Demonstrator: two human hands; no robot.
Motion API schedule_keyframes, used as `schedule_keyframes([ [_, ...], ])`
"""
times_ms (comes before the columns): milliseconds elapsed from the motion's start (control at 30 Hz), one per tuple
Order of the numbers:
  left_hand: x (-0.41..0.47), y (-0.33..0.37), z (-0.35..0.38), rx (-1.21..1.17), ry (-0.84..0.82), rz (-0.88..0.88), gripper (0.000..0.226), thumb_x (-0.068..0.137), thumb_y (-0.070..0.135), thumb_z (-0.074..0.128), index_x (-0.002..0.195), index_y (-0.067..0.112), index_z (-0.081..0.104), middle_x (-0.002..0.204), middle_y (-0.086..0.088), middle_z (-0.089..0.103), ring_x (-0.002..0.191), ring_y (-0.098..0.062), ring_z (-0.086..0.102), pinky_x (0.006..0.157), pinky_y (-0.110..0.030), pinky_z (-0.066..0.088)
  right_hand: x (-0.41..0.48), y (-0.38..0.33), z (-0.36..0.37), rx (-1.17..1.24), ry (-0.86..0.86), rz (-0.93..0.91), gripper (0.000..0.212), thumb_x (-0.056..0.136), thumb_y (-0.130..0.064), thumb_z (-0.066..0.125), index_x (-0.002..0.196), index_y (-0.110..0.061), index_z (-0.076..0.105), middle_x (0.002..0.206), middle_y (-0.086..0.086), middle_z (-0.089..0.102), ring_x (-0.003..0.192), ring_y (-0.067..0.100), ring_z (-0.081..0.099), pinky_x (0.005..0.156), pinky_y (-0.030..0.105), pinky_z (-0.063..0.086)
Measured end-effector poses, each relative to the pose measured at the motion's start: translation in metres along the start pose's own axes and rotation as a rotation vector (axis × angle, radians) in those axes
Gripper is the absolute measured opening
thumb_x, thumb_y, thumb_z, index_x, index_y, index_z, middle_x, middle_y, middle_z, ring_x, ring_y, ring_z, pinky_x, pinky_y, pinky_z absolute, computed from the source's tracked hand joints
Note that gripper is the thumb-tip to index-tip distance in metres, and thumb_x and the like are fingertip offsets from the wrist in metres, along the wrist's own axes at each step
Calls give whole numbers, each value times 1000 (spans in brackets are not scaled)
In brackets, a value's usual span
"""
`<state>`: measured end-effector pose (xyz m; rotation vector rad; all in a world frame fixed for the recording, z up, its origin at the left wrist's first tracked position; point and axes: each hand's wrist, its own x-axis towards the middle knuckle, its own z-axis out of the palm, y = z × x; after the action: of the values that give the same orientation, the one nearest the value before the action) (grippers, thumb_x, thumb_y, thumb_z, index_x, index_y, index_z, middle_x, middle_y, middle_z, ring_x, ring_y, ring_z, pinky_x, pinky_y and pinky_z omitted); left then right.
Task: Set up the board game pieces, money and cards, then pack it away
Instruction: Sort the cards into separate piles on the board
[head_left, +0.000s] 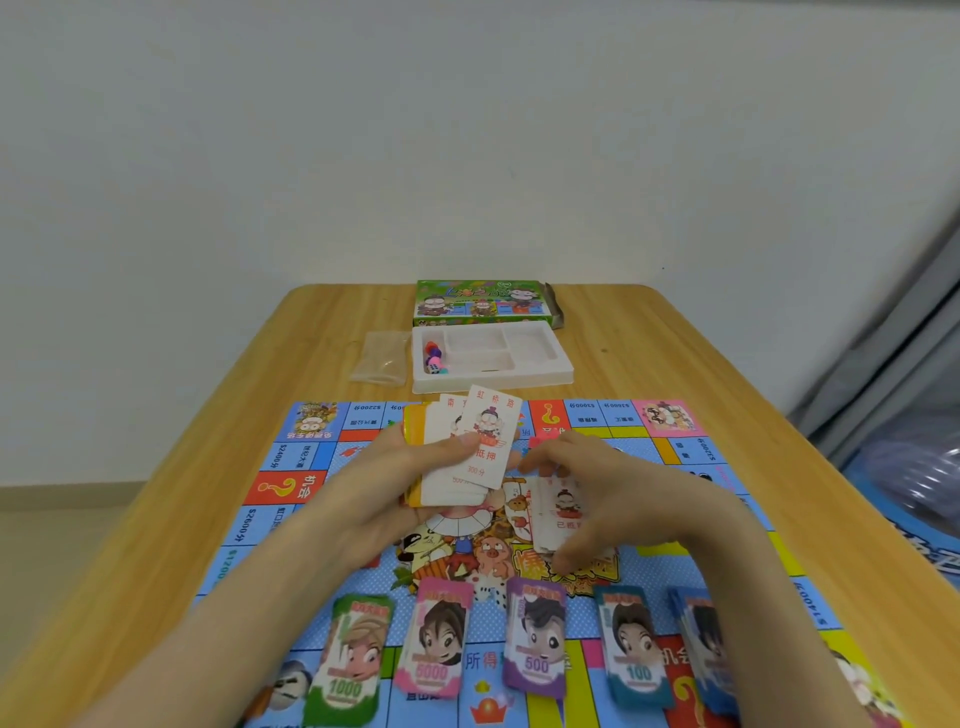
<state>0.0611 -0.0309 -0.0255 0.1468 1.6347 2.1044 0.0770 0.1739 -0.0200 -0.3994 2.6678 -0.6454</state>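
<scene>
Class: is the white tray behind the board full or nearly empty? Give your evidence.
Nearly empty. Only the tray's left compartment holds dice and small coloured pieces; the other compartments look bare.

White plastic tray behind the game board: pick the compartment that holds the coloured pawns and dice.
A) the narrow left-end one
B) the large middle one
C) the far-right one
A: the coloured pawns and dice lie together in the narrow compartment at the left end of the white plastic tray.

table (675, 332): wooden | on it: game board (291, 467); white tray (519, 382); green box (480, 304); clear bag (382, 358)
</scene>
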Motion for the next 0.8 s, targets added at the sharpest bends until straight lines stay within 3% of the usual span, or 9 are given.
schedule_keyframes([
  [100, 0, -1, 2, 0, 1, 0, 41, 69, 17, 66, 110, 14, 59, 99, -14, 73, 93, -34, 69, 81, -41, 52, 0, 0, -2, 159, 140, -60, 47, 82, -22, 71, 122, -32, 48, 117, -15, 46, 110, 4, 43, 84, 11, 41],
  [200, 0, -3, 2, -20, 36, -21, 47, 66, 16, 69, 113, 14, 61, 103, -14, 72, 99, -35, 68, 80, -39, 55, 4, -4, -4, 398, 387, -154, 18, 93, -12, 54, 103, -25, 61, 102, -8, 62, 94, 7, 57, 76, 17, 45],
  [300, 0, -3, 2, -34, 18, -15, 43, 68, 14, 67, 111, 14, 62, 104, -15, 72, 95, -32, 69, 76, -37, 59, 6, -15, -3, 604, 405, -214, 18, 96, -16, 49, 106, -18, 64, 89, -10, 69, 84, 5, 63, 77, 25, 51],
  [433, -3, -2, 5, -45, 2, -2, 33, 69, 15, 67, 102, 16, 65, 97, -12, 74, 83, -24, 71, 70, -34, 59, 12, -25, 7, 559, 468, -267, 20, 86, -17, 66, 105, -17, 62, 96, 3, 69, 86, 21, 67, 76, 48, 55],
  [567, -4, 0, 8, -161, -9, -47, 31, 69, 16, 65, 100, 12, 65, 95, -14, 73, 86, -27, 71, 75, -39, 56, 15, -25, 10, 573, 540, -230, 17, 83, -16, 69, 97, -21, 61, 93, 4, 68, 87, 25, 66, 74, 50, 54],
  [667, -5, 2, 7, -280, -87, -78, 35, 75, 5, 70, 110, 6, 64, 111, -19, 69, 101, -36, 67, 85, -49, 52, 15, -23, 7, 548, 586, -206, 22, 83, -16, 69, 92, -32, 56, 93, -3, 68, 87, 18, 66, 75, 44, 56],
  [800, -4, 0, 6, -265, -143, -47, 47, 76, -4, 60, 122, 6, 56, 116, -19, 67, 104, -37, 65, 85, -49, 54, 14, -23, 5, 534, 662, -194, 28, 82, -11, 70, 91, -33, 55, 86, -11, 66, 75, 3, 62, 61, 17, 52],
])
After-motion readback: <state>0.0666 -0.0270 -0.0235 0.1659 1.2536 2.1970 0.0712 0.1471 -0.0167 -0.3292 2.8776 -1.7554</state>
